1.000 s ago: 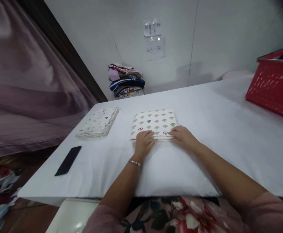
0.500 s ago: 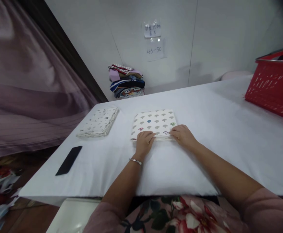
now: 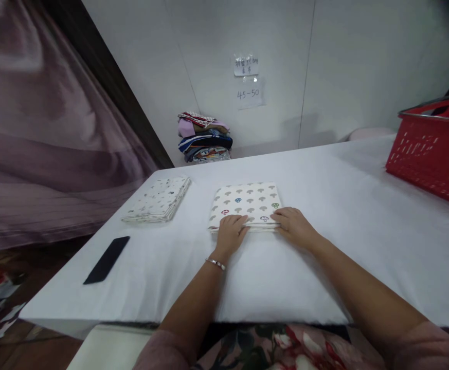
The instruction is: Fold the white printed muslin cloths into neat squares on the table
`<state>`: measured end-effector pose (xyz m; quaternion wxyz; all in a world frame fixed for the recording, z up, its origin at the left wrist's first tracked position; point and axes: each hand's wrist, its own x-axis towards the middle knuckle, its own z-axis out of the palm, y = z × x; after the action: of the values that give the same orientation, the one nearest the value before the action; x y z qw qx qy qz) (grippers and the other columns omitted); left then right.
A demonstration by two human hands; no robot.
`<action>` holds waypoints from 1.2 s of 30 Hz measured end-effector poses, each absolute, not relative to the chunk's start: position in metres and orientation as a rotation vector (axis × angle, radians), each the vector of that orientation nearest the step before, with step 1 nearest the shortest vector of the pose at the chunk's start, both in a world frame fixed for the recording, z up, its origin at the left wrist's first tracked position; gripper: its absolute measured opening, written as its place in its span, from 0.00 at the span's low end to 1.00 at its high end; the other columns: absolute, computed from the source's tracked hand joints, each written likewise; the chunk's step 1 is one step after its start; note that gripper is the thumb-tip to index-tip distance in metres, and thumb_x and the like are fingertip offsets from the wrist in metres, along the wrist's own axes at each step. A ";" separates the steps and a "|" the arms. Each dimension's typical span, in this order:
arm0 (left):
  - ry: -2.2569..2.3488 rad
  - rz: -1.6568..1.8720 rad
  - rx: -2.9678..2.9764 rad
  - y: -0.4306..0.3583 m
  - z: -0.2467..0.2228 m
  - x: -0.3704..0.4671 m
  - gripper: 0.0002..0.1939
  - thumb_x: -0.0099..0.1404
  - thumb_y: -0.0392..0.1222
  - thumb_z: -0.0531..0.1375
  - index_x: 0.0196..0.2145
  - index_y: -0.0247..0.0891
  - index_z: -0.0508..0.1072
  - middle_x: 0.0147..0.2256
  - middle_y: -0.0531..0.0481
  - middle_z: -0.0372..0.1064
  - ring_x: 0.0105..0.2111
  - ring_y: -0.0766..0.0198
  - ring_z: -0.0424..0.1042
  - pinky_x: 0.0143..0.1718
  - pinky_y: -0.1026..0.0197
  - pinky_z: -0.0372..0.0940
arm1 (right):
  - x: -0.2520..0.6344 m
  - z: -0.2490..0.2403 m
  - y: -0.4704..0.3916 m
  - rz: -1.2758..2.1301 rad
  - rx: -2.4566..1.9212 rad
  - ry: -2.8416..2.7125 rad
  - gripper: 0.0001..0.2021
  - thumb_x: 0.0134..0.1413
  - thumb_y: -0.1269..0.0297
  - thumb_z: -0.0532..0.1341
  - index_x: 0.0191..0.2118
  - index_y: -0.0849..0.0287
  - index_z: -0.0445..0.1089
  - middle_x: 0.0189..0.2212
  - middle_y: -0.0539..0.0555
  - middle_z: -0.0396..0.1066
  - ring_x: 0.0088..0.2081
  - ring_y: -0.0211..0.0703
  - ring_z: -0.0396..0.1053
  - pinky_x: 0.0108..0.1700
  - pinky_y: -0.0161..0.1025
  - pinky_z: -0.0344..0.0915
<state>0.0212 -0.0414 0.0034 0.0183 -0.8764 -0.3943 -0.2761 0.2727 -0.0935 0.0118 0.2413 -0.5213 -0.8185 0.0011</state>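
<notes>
In front of me a folded white cloth [image 3: 247, 198] printed with grey mushrooms and a few coloured ones lies on the white-covered table [image 3: 162, 272]. My left hand [image 3: 231, 234], with a bracelet at the wrist, grips its near edge left of the middle, fingers on top and thumb toward the fold. At the near right corner my right hand [image 3: 291, 223] pinches the same edge. Folded layers show between the two hands. Further left rests another folded white cloth [image 3: 157, 199] with a small print, untouched.
A flat black rectangular object [image 3: 106, 260] lies at the table's left. The red plastic basket [image 3: 430, 149] stands at the right. Beyond the far edge is a stack of folded fabrics [image 3: 204, 137], under paper signs [image 3: 249, 92] on the wall. A pinkish curtain [image 3: 54, 128] hangs at left.
The view has tilted slightly upward, so everything sits a little lower in the picture. Both hands stay at the near edge of the mushroom cloth, where the layers show slightly more.
</notes>
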 end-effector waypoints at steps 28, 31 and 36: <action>-1.282 -0.750 -2.809 -0.040 0.020 0.030 0.12 0.64 0.49 0.57 0.41 0.43 0.74 0.39 0.48 0.69 0.42 0.58 0.66 0.44 0.54 0.60 | 0.261 -0.004 -0.096 -0.313 -1.497 -2.100 0.15 0.51 0.78 0.52 0.42 0.60 0.70 0.44 0.58 0.71 0.46 0.48 0.63 0.48 0.45 0.56; -1.280 -0.728 -2.798 -0.038 0.018 0.030 0.11 0.63 0.48 0.59 0.41 0.43 0.73 0.39 0.48 0.68 0.41 0.58 0.65 0.44 0.53 0.59 | 0.262 -0.007 -0.098 -0.276 -1.496 -2.115 0.16 0.54 0.77 0.51 0.45 0.60 0.69 0.45 0.58 0.70 0.46 0.48 0.64 0.49 0.46 0.56; -1.265 -0.815 -2.781 -0.037 0.009 0.029 0.13 0.62 0.48 0.60 0.42 0.42 0.73 0.41 0.48 0.68 0.43 0.57 0.65 0.46 0.52 0.58 | 0.259 -0.003 -0.106 -0.181 -1.494 -2.092 0.18 0.53 0.74 0.53 0.50 0.59 0.66 0.48 0.59 0.68 0.50 0.49 0.63 0.51 0.47 0.56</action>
<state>0.0289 -0.0366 0.0089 -0.0104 -0.8794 -0.4001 -0.2578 0.2593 -0.1058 -0.0030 0.2786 -0.5567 -0.7797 -0.0674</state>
